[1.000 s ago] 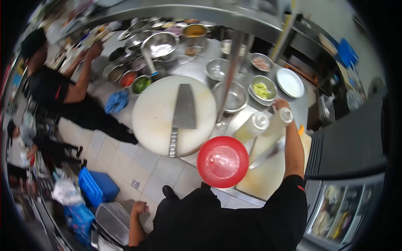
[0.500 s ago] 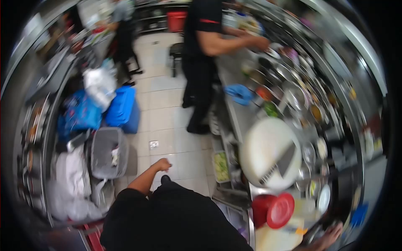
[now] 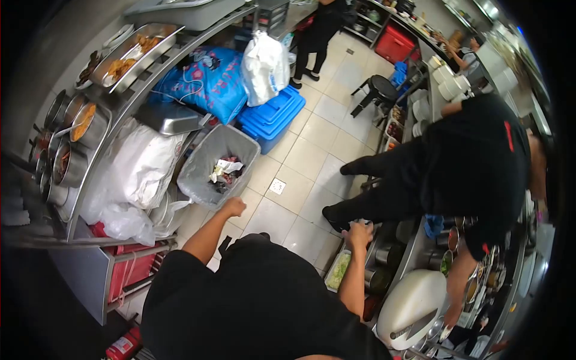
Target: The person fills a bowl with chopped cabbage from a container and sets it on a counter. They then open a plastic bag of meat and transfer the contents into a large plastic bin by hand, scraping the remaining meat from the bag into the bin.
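My left hand (image 3: 234, 207) is curled into a loose fist in front of me, close by the near corner of the grey bin (image 3: 198, 180). Inside the bin lie scraps and crumpled paper (image 3: 227, 169). On the other side, my right hand (image 3: 359, 234) is closed at the fingertips around something small that I cannot make out. It hangs just above a tray of chopped pale green vegetables (image 3: 339, 269) under the counter. Right of that forearm, a knife (image 3: 414, 327) lies on the round white cutting board (image 3: 414, 300).
A co-worker in black (image 3: 468, 162) leans over the counter on the right, legs extending into the aisle. A blue lidded bin (image 3: 273, 123), a white bag (image 3: 265, 69) and a black stool (image 3: 380, 90) line the aisle. Food pans (image 3: 135, 60) sit on the left shelf. Another person (image 3: 318, 36) stands farther back.
My view has swung left, bringing the bin nearer the middle. My right hand has come from above the counter at lower right to beside the vegetable tray. My left hand stays curled.
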`<state>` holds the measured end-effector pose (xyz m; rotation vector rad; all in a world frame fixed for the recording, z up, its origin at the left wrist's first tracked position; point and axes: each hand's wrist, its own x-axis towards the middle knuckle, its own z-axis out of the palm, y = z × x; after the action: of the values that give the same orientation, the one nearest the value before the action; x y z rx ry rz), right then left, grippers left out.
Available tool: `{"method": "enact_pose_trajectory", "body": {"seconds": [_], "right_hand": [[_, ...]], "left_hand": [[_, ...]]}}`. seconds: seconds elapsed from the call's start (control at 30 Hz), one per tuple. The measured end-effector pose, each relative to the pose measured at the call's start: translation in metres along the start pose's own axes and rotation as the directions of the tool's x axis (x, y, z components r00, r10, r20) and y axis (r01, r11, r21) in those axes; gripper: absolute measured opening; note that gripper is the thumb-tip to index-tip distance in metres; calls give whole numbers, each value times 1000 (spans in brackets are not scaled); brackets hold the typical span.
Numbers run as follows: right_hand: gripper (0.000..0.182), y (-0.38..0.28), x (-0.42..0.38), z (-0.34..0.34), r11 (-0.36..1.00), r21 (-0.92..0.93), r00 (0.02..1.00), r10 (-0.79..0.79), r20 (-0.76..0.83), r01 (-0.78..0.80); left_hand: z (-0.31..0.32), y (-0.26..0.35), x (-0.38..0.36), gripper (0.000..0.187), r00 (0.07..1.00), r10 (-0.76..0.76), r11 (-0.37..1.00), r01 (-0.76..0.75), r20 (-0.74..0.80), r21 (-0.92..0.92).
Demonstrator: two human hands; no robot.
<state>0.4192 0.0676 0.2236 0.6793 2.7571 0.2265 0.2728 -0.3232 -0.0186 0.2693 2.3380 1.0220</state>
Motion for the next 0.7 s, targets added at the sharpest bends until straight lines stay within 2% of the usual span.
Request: {"method": "enact_pose_trajectory", "body": {"seconds": [0.03,0.07,0.13,0.17,0.23,0.3,0.37,0.4,0.43,0.47,0.5,0.53,0.57,0.63,0.7], "right_hand": [[38,-3,34,30,935,297,969,-134,-210,194],[37,-15,64,45,716,626,942,-137,-307,308],[32,-42,100,24,639,751,982,-175,-69,167],[30,-55,118,11,612,788,976,-203,76,66],[27,-81,165,10,661,743,976,-213,52,105],[25,-112,199,18,620,673,913,-227,-340,404],[28,-141,243,22,590,667,888,-245,-390,455],[29,-156,262,12,561,767,947,-251,-202,312],[31,-172,279,1,533,832,963,-268,-6,154],[31,-189,295,1,526,823,963,-255,-87,213],[31,-206,309,1,522,808,956,-243,-165,272],[31,-223,324,1,518,815,957,-250,-146,259],[31,-239,339,-2,517,817,953,-275,-125,256],[30,-270,375,-4,511,824,948,-306,-93,246],[32,-302,412,10,310,951,908,-392,146,-19]], "left_hand": [[-31,16,-22,31,980,-194,974,188,-43,-124],[-50,24,-42,32,963,-250,950,224,-101,-216],[-67,6,-66,34,923,-328,884,224,-203,-411],[-68,-10,-77,36,901,-352,841,186,-252,-509],[-78,-22,-105,32,854,-468,795,293,-229,-531],[-69,-36,-131,29,808,-527,758,306,-263,-576],[-58,-51,-150,43,761,-599,715,370,-248,-593],[-57,-52,-156,50,730,-656,659,427,-194,-619],[-57,-37,-160,45,676,-710,621,467,-199,-629],[-61,-29,-161,45,666,-719,619,484,-198,-618],[-65,-23,-160,46,657,-739,556,467,-152,-687],[-69,-17,-156,48,646,-756,485,446,-104,-752],[-73,-11,-150,54,635,-768,457,456,-81,-764],[-87,9,-125,53,622,-779,443,460,-77,-770],[-104,33,-89,53,604,-793,430,468,-76,-772]]}}
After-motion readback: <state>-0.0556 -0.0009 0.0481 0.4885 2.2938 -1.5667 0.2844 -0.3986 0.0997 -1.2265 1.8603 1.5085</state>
